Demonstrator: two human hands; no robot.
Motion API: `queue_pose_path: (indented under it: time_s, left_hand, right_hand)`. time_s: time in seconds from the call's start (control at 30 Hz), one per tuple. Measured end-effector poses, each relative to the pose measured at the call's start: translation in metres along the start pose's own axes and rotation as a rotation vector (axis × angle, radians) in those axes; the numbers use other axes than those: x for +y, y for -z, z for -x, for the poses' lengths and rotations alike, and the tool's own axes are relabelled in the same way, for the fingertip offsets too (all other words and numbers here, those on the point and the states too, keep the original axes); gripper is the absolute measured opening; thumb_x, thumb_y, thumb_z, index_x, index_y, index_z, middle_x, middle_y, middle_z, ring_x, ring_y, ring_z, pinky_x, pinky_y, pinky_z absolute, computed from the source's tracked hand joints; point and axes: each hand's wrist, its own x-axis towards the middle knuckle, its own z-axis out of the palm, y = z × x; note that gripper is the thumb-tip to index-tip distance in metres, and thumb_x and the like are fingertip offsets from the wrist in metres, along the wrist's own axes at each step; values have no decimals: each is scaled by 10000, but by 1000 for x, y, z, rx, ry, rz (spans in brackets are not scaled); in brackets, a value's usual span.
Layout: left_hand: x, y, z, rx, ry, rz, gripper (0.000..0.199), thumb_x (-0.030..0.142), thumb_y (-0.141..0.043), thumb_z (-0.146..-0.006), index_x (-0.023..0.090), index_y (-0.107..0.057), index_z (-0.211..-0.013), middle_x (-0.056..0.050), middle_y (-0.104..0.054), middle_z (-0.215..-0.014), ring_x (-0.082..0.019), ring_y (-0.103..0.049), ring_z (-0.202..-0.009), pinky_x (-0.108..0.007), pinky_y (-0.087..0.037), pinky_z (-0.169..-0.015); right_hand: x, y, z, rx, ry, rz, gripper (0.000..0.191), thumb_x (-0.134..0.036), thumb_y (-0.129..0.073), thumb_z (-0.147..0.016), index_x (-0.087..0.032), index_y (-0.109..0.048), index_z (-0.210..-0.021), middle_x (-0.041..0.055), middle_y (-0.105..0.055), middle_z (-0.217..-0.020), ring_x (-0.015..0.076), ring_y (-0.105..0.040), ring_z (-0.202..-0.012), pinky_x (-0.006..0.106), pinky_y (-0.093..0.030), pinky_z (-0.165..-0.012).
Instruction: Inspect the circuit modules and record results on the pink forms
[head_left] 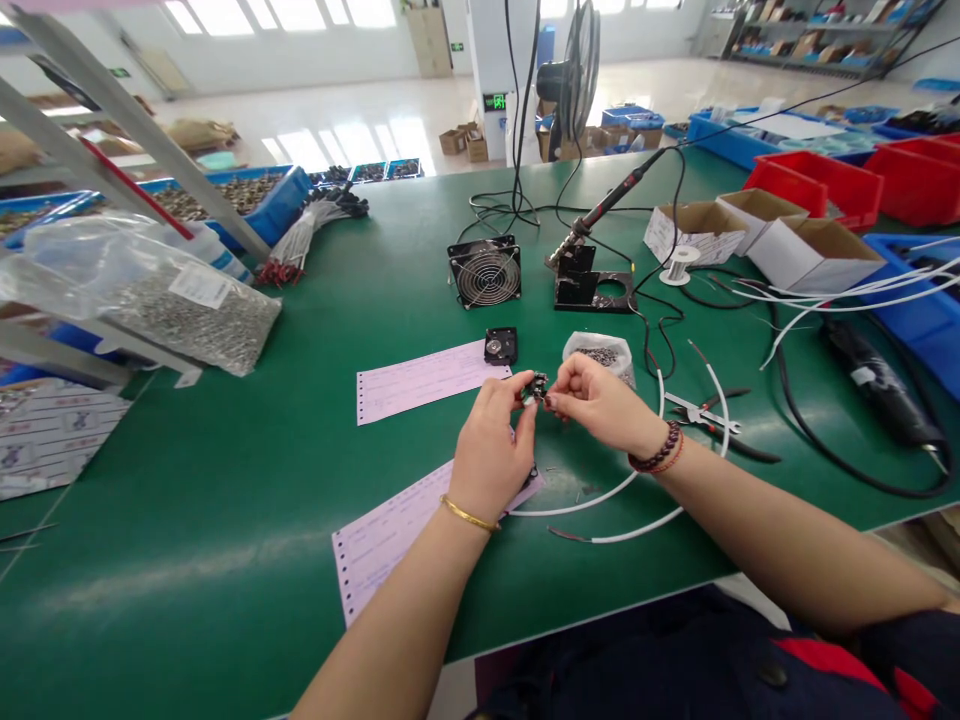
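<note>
From the head view, both hands are up over the green desk, close together. The left hand and the right hand are each closed in a tight pinch, and between their fingertips sits a small dark part — too small to tell just what it is. A thing this tiny is best held the way it is here, with both hands near each other and the fingers firm.

Under the left hand lies a pink paper sheet, and another pink paper sheet is just ahead of it. A black square piece sits just ahead of the left hand. Just ahead of the right hand is a clear bag of tiny dark bits. A white wire curves below and to the right of the right hand, and just past it lie pliers — so there is not much room on that side. Farther ahead of the hands stand a small fan, a black stand and a soldering iron. The near edge of the desk runs just behind the hands, under both arms.
</note>
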Motion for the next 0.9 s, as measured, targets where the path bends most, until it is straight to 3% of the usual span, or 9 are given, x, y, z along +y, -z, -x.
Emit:
queue_pose_path:
  time_s: [0.33, 0.4, 0.5, 0.57, 0.63, 0.73, 0.9]
  left_hand:
    - [2, 1, 1, -5, -24, 7, 319, 128, -534, -961, 175, -628, -1263, -87, -666, -1057, -201, -660, -967, -350, -567, -894]
    - [1, 1, 0, -2, 23, 82, 317, 132, -539, -950, 188, -647, -1243, -85, -684, -1085, -197, -680, -965, -355, -574, -910]
    - [-3, 1, -3, -42, 204, 311, 326, 145, -552, -926, 188, -654, -1233, -83, -725, -1112, -196, -729, -955, -381, -585, -953]
    - [-6, 0, -6, -96, 352, 493, 343, 144, -562, -905, 164, -649, -1236, -82, -756, -1065, -199, -754, -919, -398, -599, -950]
    - [-9, 1, -9, -133, 451, 627, 348, 136, -582, -879, 144, -655, -1220, -77, -769, -1012, -194, -764, -874, -394, -616, -924]
    - [-11, 2, -11, -149, 485, 670, 334, 121, -600, -857, 143, -674, -1182, -66, -766, -997, -182, -765, -864, -372, -625, -899]
    - [-10, 3, -10, -174, 459, 599, 319, 111, -593, -865, 154, -667, -1173, -53, -741, -964, -174, -765, -831, -329, -622, -819]
  right_hand:
    - [-2, -1, 0, 15, -29, -9, 243, -279, -660, -818, -248, -422, -857, -41, -640, -702, 148, -641, -658, 273, -494, -600]
    - [-4, 0, 1, 20, -21, 40, 248, -299, -683, -826, -242, -445, -865, -51, -619, -675, 139, -602, -622, 260, -451, -571]
    - [-7, 4, 3, 83, 61, 248, 273, -336, -730, -829, -227, -496, -917, -67, -560, -680, 122, -527, -592, 254, -411, -559]
    - [-8, 8, 4, 94, 186, 387, 278, -308, -734, -839, -209, -551, -1023, -22, -608, -825, 132, -561, -683, 273, -469, -631]
    - [-10, 12, 6, 25, 313, 453, 278, -246, -684, -879, -194, -596, -1138, 44, -649, -1008, 155, -616, -816, 308, -527, -740]
    - [-11, 16, 8, -51, 369, 478, 232, -188, -602, -920, -186, -650, -1147, 75, -677, -1068, 172, -656, -881, 346, -560, -822]
    - [-11, 16, 9, -4, 273, 454, 158, -194, -601, -902, -189, -701, -1025, 50, -729, -956, 167, -688, -828, 322, -573, -797]
